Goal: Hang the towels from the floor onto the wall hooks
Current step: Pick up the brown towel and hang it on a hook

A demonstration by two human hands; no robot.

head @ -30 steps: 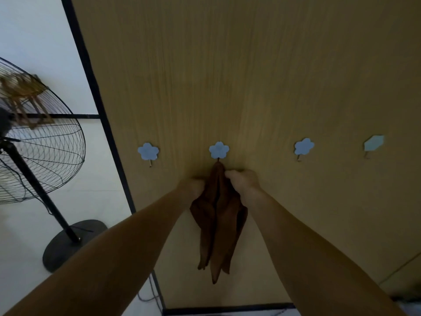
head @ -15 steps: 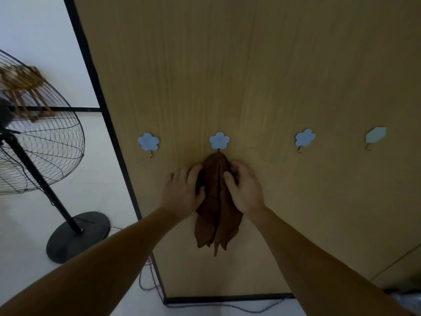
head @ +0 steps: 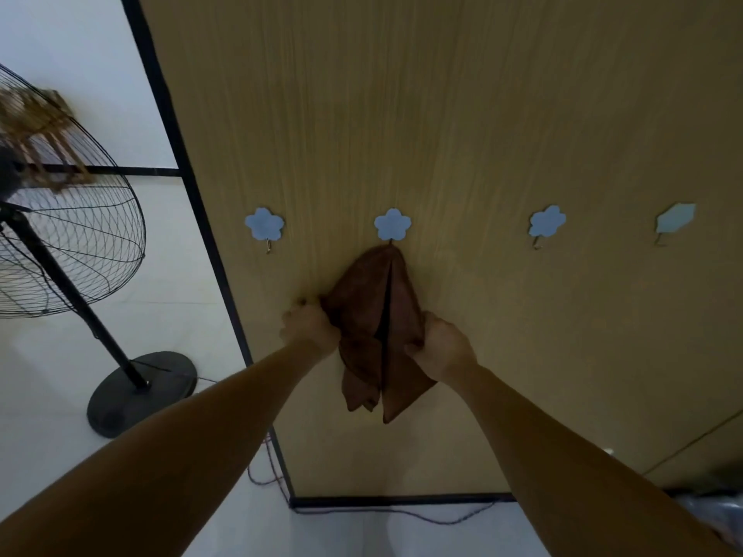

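Note:
A brown towel (head: 372,311) hangs by its top from the second blue flower hook (head: 393,224) on the wooden wall panel. My left hand (head: 309,327) grips the towel's left edge and my right hand (head: 440,344) grips its right edge, spreading the cloth apart at mid height. Its lower corners dangle below my hands. Three other hooks are bare: a flower hook (head: 264,224) to the left, a flower hook (head: 546,222) to the right, and a leaf-shaped hook (head: 675,219) at the far right.
A black standing fan (head: 68,243) with a round base (head: 140,391) stands on the white floor to the left. A thin cable (head: 402,512) runs along the floor below the panel's black bottom edge. A dark blurred object (head: 719,500) sits at the lower right.
Both hands slid down from near the hook to the towel's middle and closed on its side edges, pulling it wider. The towel stays on the hook.

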